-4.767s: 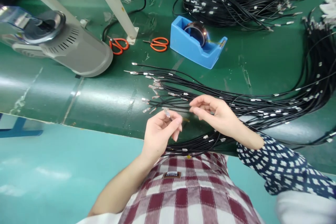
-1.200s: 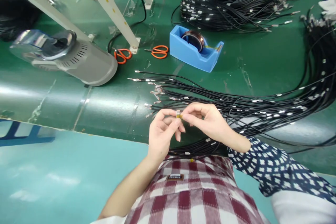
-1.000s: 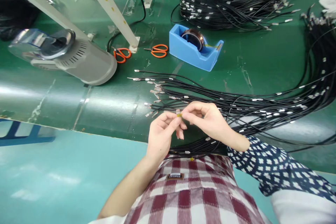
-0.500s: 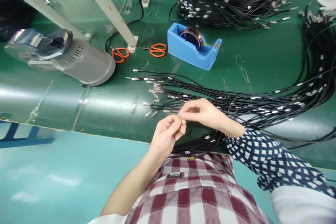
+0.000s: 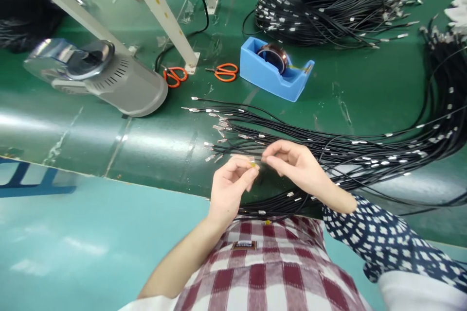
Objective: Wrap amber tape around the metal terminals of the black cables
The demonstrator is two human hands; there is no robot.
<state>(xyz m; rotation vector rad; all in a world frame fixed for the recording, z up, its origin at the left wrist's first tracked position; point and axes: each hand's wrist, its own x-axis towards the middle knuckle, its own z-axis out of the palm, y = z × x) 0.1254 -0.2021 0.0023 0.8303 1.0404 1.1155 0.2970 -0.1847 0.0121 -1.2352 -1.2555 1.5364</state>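
Note:
My left hand point(image 5: 229, 182) is closed, thumb and forefinger pinching a cable end point(image 5: 252, 161) with a silvery tip and a bit of yellow tape. Just to its right, my right hand point(image 5: 294, 163) has thumb and forefinger pressed together; whatever sits between them is too small to make out. Behind both hands a bundle of black cables point(image 5: 299, 131) with metal ends and white labels lies across the bench. More black cables point(image 5: 279, 206) run along the front edge, against the checked apron.
A blue tape dispenser point(image 5: 268, 77) holds an amber roll. Left of it lie two orange-handled scissors point(image 5: 226, 73) point(image 5: 175, 77), white posts point(image 5: 164, 14) and a grey machine point(image 5: 127, 87). A large cable coil point(image 5: 314, 19) rests at the back. The green bench point(image 5: 153, 150) ends at its front edge.
My right hand has drawn off to the right, away from the cable end. My left hand keeps its pinch there. The whole view has shifted slightly.

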